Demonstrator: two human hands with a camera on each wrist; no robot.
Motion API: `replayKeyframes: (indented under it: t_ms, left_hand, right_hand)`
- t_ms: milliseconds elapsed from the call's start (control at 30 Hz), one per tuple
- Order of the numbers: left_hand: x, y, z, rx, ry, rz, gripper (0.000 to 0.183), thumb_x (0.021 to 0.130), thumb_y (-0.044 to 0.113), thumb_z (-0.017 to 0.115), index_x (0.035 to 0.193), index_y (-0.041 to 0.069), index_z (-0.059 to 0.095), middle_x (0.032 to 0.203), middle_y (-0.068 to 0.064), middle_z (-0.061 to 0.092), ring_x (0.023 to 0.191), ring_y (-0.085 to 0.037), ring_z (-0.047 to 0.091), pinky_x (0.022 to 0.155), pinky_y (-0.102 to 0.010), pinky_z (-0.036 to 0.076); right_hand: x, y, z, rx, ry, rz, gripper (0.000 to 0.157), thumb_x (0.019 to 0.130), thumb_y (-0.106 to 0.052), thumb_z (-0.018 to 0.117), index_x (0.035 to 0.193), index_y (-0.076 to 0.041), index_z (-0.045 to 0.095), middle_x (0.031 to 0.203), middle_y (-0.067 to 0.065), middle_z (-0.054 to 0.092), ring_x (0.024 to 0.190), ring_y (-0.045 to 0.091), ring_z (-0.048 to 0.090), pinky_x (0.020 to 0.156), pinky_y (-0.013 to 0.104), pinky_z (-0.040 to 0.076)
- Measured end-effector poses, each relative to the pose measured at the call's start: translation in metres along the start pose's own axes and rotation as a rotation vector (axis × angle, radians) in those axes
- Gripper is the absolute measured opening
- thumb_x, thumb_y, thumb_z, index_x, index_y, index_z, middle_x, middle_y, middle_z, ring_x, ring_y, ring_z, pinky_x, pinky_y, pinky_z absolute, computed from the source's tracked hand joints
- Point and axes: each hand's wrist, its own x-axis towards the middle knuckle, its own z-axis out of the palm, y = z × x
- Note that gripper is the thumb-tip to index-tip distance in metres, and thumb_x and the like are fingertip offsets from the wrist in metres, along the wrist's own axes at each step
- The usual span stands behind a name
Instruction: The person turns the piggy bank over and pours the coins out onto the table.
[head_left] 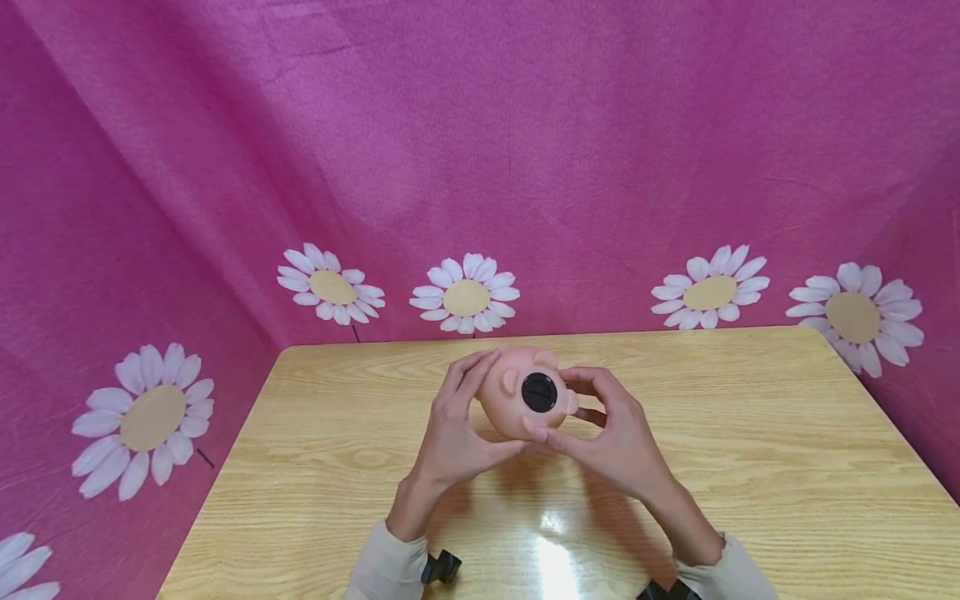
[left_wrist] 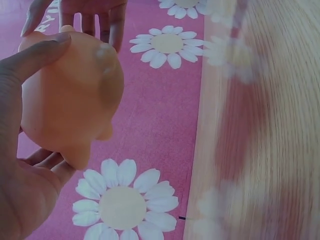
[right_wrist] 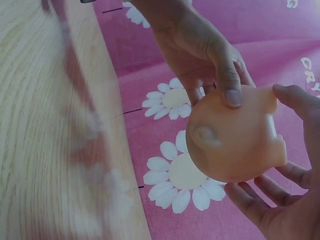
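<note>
A pink pig-shaped bank (head_left: 498, 408) is held above the table, tipped so that its underside with stubby feet faces the head camera. A round black plug (head_left: 539, 392) sits in that underside. My left hand (head_left: 453, 437) grips the bank's left side, its thumb lying along the body in the left wrist view. From the right, my right hand (head_left: 626, 437) holds the bank by its feet between thumb and fingers. The curly tail (right_wrist: 204, 134) shows on the rounded end in the right wrist view.
Beneath the hands lies a light wood-grain table (head_left: 337, 467) with a bright reflection near its front. A pink cloth (head_left: 480, 167) printed with white daisies hangs behind it and along the sides. Black straps or mounts (head_left: 442, 567) are on both wrists.
</note>
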Motion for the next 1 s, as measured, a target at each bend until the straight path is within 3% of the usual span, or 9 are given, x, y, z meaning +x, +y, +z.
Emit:
replayKeyframes:
  t_ms: [333, 600, 833, 1000]
  left_hand:
    - [0.001, -0.001, -0.004, -0.013, 0.022, 0.064, 0.110, 0.061, 0.022, 0.105, 0.157, 0.013, 0.053, 0.146, -0.011, 0.057, 0.131, -0.025, 0.060, 0.106, -0.039, 0.059]
    - [0.000, -0.001, -0.004, -0.019, -0.010, 0.050, 0.111, 0.061, 0.026, 0.105, 0.158, 0.014, 0.053, 0.146, -0.012, 0.052, 0.132, -0.025, 0.058, 0.107, -0.038, 0.058]
    - [-0.001, 0.001, -0.004, -0.039, -0.055, 0.034, 0.109, 0.061, 0.025, 0.105, 0.158, 0.016, 0.054, 0.143, -0.011, 0.049, 0.130, -0.025, 0.060, 0.111, -0.039, 0.056]
    - [-0.001, 0.003, -0.004, -0.058, -0.098, 0.034, 0.110, 0.063, 0.024, 0.105, 0.159, 0.017, 0.052, 0.144, -0.010, 0.048, 0.130, -0.023, 0.059, 0.112, -0.038, 0.055]
  right_hand:
    - [0.001, 0.001, -0.007, 0.026, 0.005, -0.093, 0.050, 0.083, -0.010, 0.093, 0.128, -0.014, 0.072, 0.124, 0.002, 0.071, 0.116, 0.004, 0.065, 0.093, 0.024, 0.064]
    - [0.004, 0.002, -0.010, 0.083, 0.029, -0.210, 0.026, 0.087, 0.005, 0.084, 0.109, -0.007, 0.077, 0.111, 0.011, 0.074, 0.106, 0.006, 0.068, 0.085, 0.021, 0.064]
    - [0.005, 0.002, -0.013, 0.053, 0.028, -0.289, 0.027, 0.086, 0.010, 0.083, 0.106, -0.008, 0.079, 0.099, 0.008, 0.075, 0.088, 0.004, 0.068, 0.077, 0.020, 0.064]
    - [0.006, 0.003, -0.013, 0.034, 0.021, -0.327, 0.028, 0.084, 0.010, 0.084, 0.104, -0.010, 0.080, 0.098, 0.007, 0.076, 0.085, 0.006, 0.069, 0.077, 0.019, 0.063]
